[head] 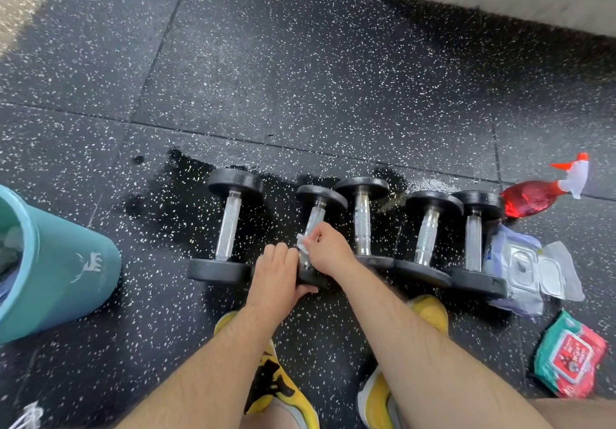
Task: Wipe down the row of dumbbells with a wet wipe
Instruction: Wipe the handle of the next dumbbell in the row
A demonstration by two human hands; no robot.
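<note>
Floor (300,78): black with dense white speckle. Dumbbells (362,225): black heads, silver knurled handles. Wet wipe (302,245): white. Bin (66,262): teal with a white deer emblem. Spray bottle (533,198): red body, white head, orange-red nozzle. Wipe pack (570,355): green with red label. Shoes (280,385): yellow with black markings.

The floor (300,78) is black rubber tiling flecked with white, and a dark wet patch (173,202) spreads over it at the left end of the row. Five dumbbells (362,225) lie on it side by side, handles pointing away from the person. A teal bucket (66,268) stands at the left, while a red spray bottle (530,198), clear packs of wipes (533,268) and a green and red pack (570,355) lie at the right, with two yellow shoes (283,392) planted nearest.
</note>
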